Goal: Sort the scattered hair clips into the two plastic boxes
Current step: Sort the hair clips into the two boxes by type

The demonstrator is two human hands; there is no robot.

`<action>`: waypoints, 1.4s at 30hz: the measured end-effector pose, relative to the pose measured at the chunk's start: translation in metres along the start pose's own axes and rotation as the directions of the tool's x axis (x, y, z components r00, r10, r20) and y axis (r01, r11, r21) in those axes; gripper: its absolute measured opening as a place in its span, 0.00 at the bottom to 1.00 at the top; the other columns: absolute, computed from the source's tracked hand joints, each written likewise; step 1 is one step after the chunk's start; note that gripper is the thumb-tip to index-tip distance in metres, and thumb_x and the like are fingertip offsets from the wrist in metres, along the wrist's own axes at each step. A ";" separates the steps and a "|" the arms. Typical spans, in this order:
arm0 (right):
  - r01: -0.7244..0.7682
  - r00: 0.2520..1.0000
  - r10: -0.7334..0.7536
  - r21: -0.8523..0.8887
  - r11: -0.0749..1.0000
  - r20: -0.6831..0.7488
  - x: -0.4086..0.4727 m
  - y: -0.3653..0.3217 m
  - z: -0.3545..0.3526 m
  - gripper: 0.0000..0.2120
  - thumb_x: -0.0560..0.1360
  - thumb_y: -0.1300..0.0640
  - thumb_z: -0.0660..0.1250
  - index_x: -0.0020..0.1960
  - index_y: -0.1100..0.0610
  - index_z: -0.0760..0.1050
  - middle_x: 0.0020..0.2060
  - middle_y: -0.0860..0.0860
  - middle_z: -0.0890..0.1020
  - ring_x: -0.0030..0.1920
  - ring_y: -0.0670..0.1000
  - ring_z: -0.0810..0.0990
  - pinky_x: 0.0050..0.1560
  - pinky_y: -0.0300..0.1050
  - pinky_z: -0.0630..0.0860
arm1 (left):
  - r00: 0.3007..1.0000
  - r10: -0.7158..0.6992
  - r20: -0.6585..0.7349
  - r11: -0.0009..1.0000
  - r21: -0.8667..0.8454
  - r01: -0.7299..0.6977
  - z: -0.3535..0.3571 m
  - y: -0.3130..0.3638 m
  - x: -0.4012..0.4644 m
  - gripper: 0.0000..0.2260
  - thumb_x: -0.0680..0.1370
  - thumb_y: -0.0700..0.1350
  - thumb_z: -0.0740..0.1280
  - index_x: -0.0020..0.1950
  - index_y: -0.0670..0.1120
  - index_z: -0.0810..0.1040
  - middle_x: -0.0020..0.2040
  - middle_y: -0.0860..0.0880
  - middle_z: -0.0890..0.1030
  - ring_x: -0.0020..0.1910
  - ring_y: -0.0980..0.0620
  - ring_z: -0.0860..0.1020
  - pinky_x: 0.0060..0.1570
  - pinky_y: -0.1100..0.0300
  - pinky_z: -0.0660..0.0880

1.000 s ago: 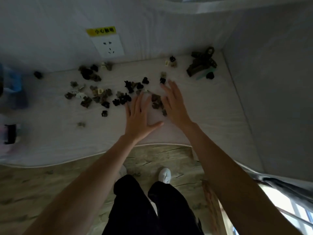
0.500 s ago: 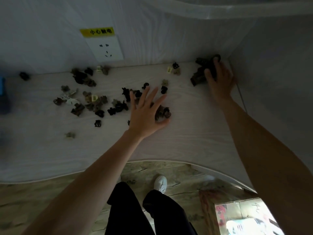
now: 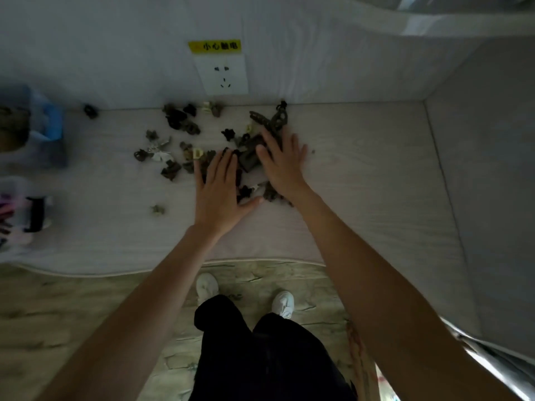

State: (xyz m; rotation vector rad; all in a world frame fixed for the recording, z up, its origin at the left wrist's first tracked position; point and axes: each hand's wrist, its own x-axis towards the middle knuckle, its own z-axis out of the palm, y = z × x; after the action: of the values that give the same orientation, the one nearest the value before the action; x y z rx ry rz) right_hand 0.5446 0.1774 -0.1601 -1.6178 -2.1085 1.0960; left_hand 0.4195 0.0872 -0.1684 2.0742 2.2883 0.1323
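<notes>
The left hand [image 3: 218, 192] and right hand [image 3: 282, 162] are laid flat, fingers spread, on hair clips [image 3: 249, 157] heaped mid-surface [image 3: 362, 180].

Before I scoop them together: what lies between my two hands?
In the head view, dark hair clips fill the gap between the left hand and the right hand; both hands lie flat and open on the white table.

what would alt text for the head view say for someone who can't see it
Seen from above, a person's left hand and right hand lie flat and open over a pile of dark hair clips on a pale table. More clips are scattered to the left, below a wall socket.
</notes>
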 end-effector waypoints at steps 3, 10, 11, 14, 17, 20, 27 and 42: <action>0.079 0.997 -0.080 0.336 0.939 -0.012 -0.021 -0.019 -0.003 0.20 0.81 0.52 0.52 0.72 0.53 0.61 0.75 0.58 0.52 0.73 0.49 0.50 0.72 0.35 0.41 | 1.000 -0.009 0.019 1.000 -0.029 0.009 -0.007 -0.021 -0.010 0.44 0.70 0.71 0.57 0.75 0.42 0.55 0.76 0.44 0.57 0.76 0.47 0.52 0.73 0.42 0.45; 0.088 0.974 -0.025 0.275 0.958 -0.225 -0.075 0.026 -0.040 0.20 0.76 0.61 0.64 0.67 0.55 0.68 0.72 0.55 0.63 0.72 0.51 0.60 0.72 0.42 0.56 | 0.989 0.113 -0.100 0.955 -0.263 -0.136 -0.027 -0.021 -0.020 0.28 0.74 0.59 0.62 0.71 0.47 0.65 0.71 0.46 0.67 0.70 0.45 0.62 0.70 0.48 0.58; 0.073 0.980 -0.030 0.214 0.974 -0.195 -0.084 0.032 -0.040 0.23 0.75 0.58 0.67 0.68 0.54 0.66 0.73 0.55 0.61 0.72 0.53 0.58 0.72 0.45 0.55 | 0.985 0.135 -0.110 0.945 -0.285 -0.161 -0.029 -0.013 -0.018 0.25 0.75 0.55 0.63 0.69 0.47 0.67 0.69 0.46 0.69 0.69 0.46 0.64 0.67 0.49 0.62; 0.085 0.994 -0.087 -0.026 0.996 -0.071 -0.101 0.038 -0.025 0.34 0.71 0.45 0.68 0.73 0.50 0.58 0.75 0.55 0.53 0.74 0.58 0.49 0.72 0.54 0.49 | 0.976 0.197 -0.093 0.937 -0.274 -0.216 -0.029 0.008 -0.002 0.18 0.76 0.46 0.63 0.66 0.45 0.71 0.65 0.47 0.73 0.65 0.46 0.69 0.63 0.51 0.68; 0.112 0.994 -0.107 -0.201 0.973 0.033 -0.102 0.026 0.004 0.38 0.70 0.36 0.60 0.75 0.47 0.51 0.76 0.56 0.46 0.75 0.57 0.42 0.72 0.58 0.42 | 0.971 0.223 0.089 0.970 -0.121 -0.212 -0.029 0.014 0.020 0.19 0.77 0.44 0.60 0.68 0.43 0.67 0.67 0.46 0.71 0.67 0.43 0.65 0.63 0.51 0.64; 0.132 0.991 -0.125 -0.286 0.949 0.044 -0.094 0.015 0.027 0.27 0.76 0.45 0.59 0.73 0.49 0.57 0.76 0.56 0.48 0.75 0.57 0.42 0.73 0.62 0.42 | 0.963 0.238 0.128 0.968 0.051 -0.246 -0.031 0.005 0.036 0.16 0.76 0.44 0.62 0.63 0.43 0.72 0.61 0.45 0.76 0.63 0.41 0.69 0.58 0.49 0.67; 0.087 0.982 -0.103 -0.104 0.991 -0.161 -0.083 0.005 0.041 0.16 0.74 0.59 0.51 0.52 0.58 0.77 0.68 0.57 0.70 0.72 0.59 0.60 0.71 0.60 0.58 | 0.942 0.316 0.117 0.937 0.121 -0.329 -0.037 -0.023 0.059 0.03 0.69 0.45 0.72 0.41 0.49 0.82 0.35 0.50 0.83 0.42 0.45 0.77 0.43 0.57 0.73; -0.061 0.971 -0.033 -0.377 0.924 -0.237 -0.053 -0.012 0.015 0.14 0.68 0.64 0.65 0.53 0.58 0.77 0.54 0.56 0.80 0.58 0.56 0.73 0.59 0.47 0.65 | 0.918 0.323 0.229 0.945 -0.028 -0.326 -0.042 -0.025 0.056 0.17 0.75 0.49 0.65 0.63 0.46 0.74 0.56 0.45 0.80 0.57 0.45 0.74 0.58 0.53 0.67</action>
State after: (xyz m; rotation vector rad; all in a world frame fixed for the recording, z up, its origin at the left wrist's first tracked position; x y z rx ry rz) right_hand 0.5448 0.1222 -0.1496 -1.8255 -2.2423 0.4725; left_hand 0.3856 0.1398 -0.1276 2.3194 1.8060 -0.1049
